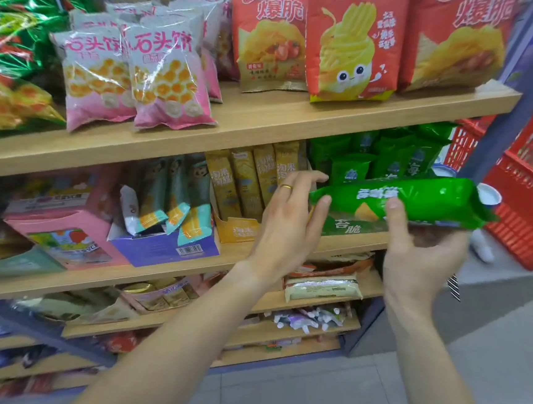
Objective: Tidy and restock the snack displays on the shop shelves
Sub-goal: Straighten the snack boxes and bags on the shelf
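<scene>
1. The right hand (421,257) holds a green pack (419,204) from below, thumb pressed on its front face, fingers curled under it.
2. The left hand (289,216) is relaxed and spread at the pack's left end; its thumb seems to touch that end, though the blur makes contact hard to confirm. A ring sits on one finger.
3. The pack lies flat, its long axis running left to right, level with the front edge of the middle shelf (189,259).
4. Just behind and above it stand more green packs (388,154) of the same colour, upright in a row at the right end of that shelf. That gap is probably where the held pack belongs, so it would need turning upright and pushing back.
5. The right hand is the nearer one to that row; the left is placed to steady or guide the free end.
6. Left of the row stand yellow boxes (254,181); a red basket (530,192) sits beyond the shelf's right post.
</scene>
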`<state>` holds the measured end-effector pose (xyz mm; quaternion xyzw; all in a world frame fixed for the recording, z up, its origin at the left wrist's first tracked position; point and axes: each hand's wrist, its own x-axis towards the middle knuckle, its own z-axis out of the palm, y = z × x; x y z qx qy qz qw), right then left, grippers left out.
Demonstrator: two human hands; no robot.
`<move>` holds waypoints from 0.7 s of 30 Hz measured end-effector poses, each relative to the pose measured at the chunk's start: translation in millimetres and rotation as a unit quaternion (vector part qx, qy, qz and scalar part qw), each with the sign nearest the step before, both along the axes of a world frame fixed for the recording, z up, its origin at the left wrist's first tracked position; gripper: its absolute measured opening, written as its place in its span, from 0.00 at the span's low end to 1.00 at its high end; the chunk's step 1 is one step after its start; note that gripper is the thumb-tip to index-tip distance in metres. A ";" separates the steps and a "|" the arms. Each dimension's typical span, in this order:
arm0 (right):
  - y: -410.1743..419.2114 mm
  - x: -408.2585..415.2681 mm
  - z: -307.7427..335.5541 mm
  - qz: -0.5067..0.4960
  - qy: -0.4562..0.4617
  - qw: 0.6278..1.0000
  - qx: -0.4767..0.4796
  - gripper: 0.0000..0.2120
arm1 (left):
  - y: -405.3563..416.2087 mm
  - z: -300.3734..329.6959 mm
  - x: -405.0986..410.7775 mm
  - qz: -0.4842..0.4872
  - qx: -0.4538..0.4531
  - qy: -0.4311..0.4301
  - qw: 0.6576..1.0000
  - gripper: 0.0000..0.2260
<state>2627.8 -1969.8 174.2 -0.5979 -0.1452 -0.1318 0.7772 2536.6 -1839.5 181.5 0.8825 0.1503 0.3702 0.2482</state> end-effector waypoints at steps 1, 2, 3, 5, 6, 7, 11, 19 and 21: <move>-4.3 4.9 2.9 -0.018 0.002 1.000 0.009 0.20 | 1.0 -1.9 7.6 0.017 -0.021 0.028 0.999 0.15; -7.6 9.0 5.3 -0.028 0.002 1.000 0.014 0.21 | 1.7 -3.7 15.6 0.031 -0.031 0.056 0.997 0.17; -10.3 12.3 7.6 -0.034 -0.001 0.999 0.012 0.21 | 1.8 -5.8 24.0 0.039 -0.032 0.085 0.995 0.19; -13.3 15.9 12.1 -0.037 -0.010 0.999 0.008 0.19 | -0.4 -9.3 39.0 0.053 -0.032 0.139 0.988 0.22; -14.0 16.2 14.7 -0.036 -0.015 0.999 0.010 0.17 | -2.8 -10.4 45.1 0.066 -0.027 0.163 0.984 0.20; -14.1 15.5 18.3 -0.032 -0.024 0.999 0.013 0.17 | -6.0 -10.8 50.3 0.081 -0.011 0.188 0.979 0.16; -6.5 16.4 36.7 -0.029 -0.080 0.996 -0.024 0.19 | -16.8 -11.8 62.8 0.094 0.061 0.244 0.963 0.09; 24.2 27.9 46.5 -0.015 -0.109 0.987 -0.121 0.25 | 3.4 -38.7 42.7 0.043 0.064 0.245 0.967 0.16; 27.7 26.1 40.5 -0.030 -0.106 0.986 -0.125 0.26 | 8.0 -42.8 36.6 0.033 0.054 0.226 0.972 0.18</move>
